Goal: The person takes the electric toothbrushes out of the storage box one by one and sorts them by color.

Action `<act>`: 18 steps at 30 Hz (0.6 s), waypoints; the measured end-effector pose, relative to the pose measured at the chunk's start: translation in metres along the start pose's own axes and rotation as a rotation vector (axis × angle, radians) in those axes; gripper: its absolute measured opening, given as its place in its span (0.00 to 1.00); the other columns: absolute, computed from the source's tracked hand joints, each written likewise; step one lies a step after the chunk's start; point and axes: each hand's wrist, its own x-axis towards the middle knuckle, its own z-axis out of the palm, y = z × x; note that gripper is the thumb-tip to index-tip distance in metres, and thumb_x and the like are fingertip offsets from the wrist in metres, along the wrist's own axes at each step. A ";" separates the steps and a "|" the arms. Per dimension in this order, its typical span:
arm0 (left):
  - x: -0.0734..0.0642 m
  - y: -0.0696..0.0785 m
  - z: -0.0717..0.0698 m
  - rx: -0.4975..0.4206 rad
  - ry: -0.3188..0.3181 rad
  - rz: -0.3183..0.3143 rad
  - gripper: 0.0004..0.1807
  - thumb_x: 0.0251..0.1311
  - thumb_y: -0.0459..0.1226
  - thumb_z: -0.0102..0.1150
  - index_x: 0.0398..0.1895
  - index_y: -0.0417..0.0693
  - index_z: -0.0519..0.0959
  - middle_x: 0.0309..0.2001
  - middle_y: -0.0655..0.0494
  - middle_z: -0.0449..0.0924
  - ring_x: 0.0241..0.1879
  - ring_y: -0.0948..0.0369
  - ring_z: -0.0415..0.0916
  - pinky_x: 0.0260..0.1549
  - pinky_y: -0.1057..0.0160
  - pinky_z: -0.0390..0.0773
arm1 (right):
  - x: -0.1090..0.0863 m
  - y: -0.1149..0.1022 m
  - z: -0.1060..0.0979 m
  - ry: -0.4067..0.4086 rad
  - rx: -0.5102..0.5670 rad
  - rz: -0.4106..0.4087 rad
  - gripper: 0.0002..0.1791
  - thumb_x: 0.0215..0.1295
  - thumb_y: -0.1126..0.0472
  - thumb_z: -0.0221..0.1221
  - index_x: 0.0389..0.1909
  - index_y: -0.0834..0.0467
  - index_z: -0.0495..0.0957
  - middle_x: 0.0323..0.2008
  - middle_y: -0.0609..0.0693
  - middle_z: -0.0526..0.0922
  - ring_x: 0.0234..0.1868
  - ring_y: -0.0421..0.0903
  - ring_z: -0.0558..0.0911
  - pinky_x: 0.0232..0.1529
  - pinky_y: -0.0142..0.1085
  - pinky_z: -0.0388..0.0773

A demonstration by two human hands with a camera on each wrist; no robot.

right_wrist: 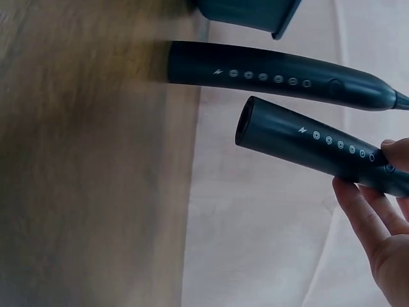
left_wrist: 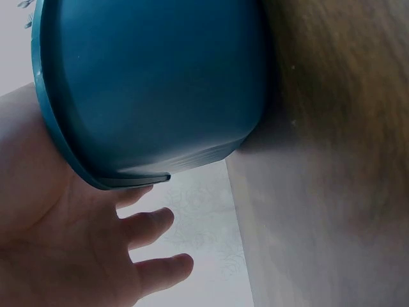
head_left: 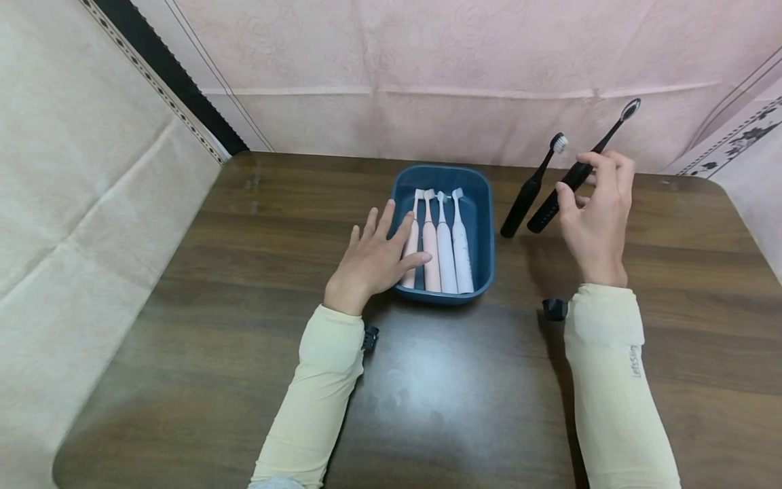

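Observation:
My right hand (head_left: 601, 210) pinches a black electric toothbrush (head_left: 574, 180) between thumb and fingers. It is tilted, and its base is clear of the table in the right wrist view. Just left of it, a second black electric toothbrush (right_wrist: 275, 75) stands upright on its base, brush head up. My left hand (head_left: 375, 261) lies with spread fingers over the left rim of a blue bin (head_left: 482, 272). Inside the bin are two pink electric toothbrushes (head_left: 430, 251) and two white electric toothbrushes (head_left: 461, 255), side by side. The left hand covers part of the leftmost pink one.
The brown wooden table (head_left: 201, 339) has rounded corners. Behind its far edge hangs a pale pink patterned cloth (head_left: 464, 88). Both forearms wear pale yellow sleeves (head_left: 605, 380), with a small black device at each wrist.

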 end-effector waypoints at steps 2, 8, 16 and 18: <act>0.000 0.000 0.000 -0.001 0.001 -0.001 0.44 0.72 0.64 0.43 0.83 0.59 0.44 0.82 0.49 0.28 0.80 0.43 0.28 0.73 0.38 0.38 | 0.001 0.002 0.002 -0.008 -0.007 -0.002 0.22 0.67 0.70 0.62 0.62 0.64 0.74 0.58 0.40 0.65 0.51 0.45 0.76 0.41 0.20 0.77; 0.001 0.000 0.000 -0.002 0.002 -0.002 0.44 0.72 0.64 0.44 0.83 0.60 0.44 0.82 0.49 0.28 0.80 0.43 0.28 0.73 0.38 0.38 | 0.004 0.007 0.008 -0.022 -0.021 -0.004 0.22 0.68 0.70 0.61 0.62 0.63 0.74 0.58 0.42 0.65 0.51 0.43 0.74 0.42 0.21 0.77; 0.001 0.000 0.000 -0.004 0.004 0.000 0.44 0.72 0.64 0.44 0.83 0.60 0.44 0.82 0.49 0.29 0.80 0.43 0.29 0.73 0.38 0.38 | 0.005 0.012 0.018 -0.077 -0.027 0.003 0.22 0.68 0.71 0.61 0.62 0.61 0.75 0.57 0.46 0.65 0.54 0.41 0.72 0.45 0.23 0.78; 0.001 0.000 0.001 -0.005 0.001 -0.003 0.44 0.72 0.64 0.43 0.83 0.60 0.44 0.82 0.49 0.28 0.80 0.43 0.28 0.73 0.38 0.38 | 0.004 0.013 0.020 -0.088 -0.038 0.004 0.22 0.68 0.72 0.61 0.62 0.61 0.75 0.58 0.48 0.65 0.54 0.40 0.71 0.46 0.24 0.79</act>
